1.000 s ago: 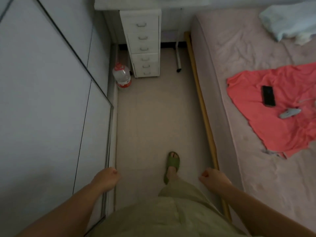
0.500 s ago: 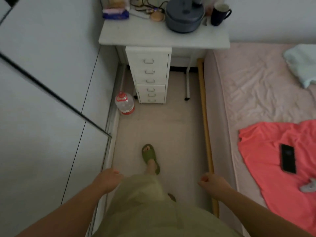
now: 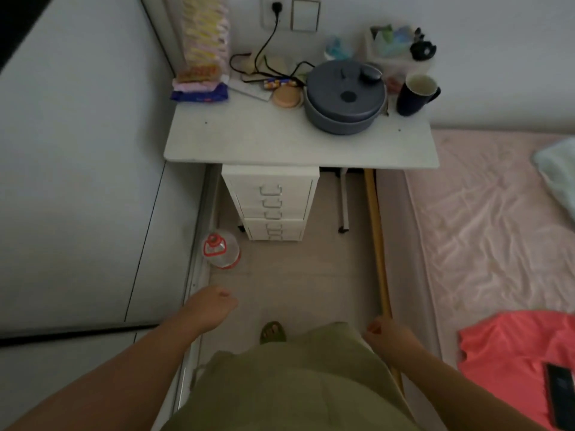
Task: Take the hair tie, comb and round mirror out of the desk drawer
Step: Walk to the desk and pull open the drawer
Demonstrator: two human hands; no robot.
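Observation:
A white drawer unit (image 3: pixel 270 202) with several metal-handled drawers stands under the left part of a white desk (image 3: pixel 280 144); every drawer is closed. The hair tie, comb and round mirror are out of sight. My left hand (image 3: pixel 209 309) hangs at my side with fingers curled, holding nothing, well short of the drawers. My right hand (image 3: pixel 387 335) is loosely fisted and empty beside my hip.
On the desk stand a grey lidded pot (image 3: pixel 345 99), a dark mug (image 3: pixel 415 94), snack packets (image 3: pixel 200 73) and cables. A water bottle (image 3: pixel 221 250) sits on the floor left of the drawers. A bed (image 3: pixel 485 231) with a red cloth (image 3: pixel 513 356) and phone (image 3: pixel 560 393) lies right, a wardrobe (image 3: pixel 77 181) left.
I have walked forward along the gap between wardrobe and bed; the desk and drawers are now much closer and the desktop has come fully into view. Both hands stay empty at my sides.

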